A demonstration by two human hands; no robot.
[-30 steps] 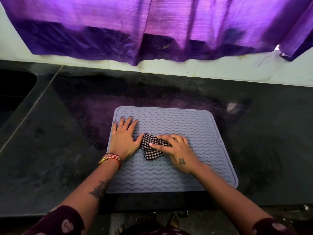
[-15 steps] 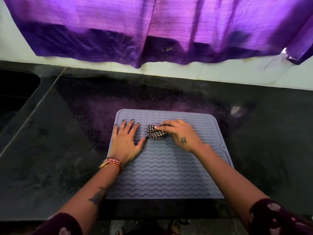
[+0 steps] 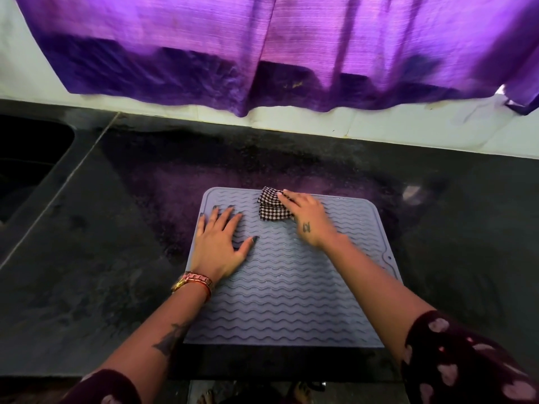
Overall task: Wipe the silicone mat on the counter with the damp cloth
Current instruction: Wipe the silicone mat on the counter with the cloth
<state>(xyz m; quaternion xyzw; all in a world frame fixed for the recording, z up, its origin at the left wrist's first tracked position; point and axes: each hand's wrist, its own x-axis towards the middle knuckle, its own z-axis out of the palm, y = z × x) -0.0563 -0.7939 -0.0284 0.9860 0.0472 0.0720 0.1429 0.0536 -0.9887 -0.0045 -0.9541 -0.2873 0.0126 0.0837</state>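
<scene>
Limp checked black-and-white damp cloth (image 3: 269,209) pressed under straight-fingered right grip (image 3: 306,218) at far edge of probably floppy grey ribbed silicone mat (image 3: 291,293); left grip (image 3: 218,246) splayed flat, pinning mat.

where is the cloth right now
Head view: the checked cloth lies at the far edge of the mat, under the right hand, right of the left hand.

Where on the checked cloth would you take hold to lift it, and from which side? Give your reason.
Probably the folded left edge of the checked cloth, pinched from the left: its layers stack there uncovered, while the right hand covers its right side on the mat.
</scene>
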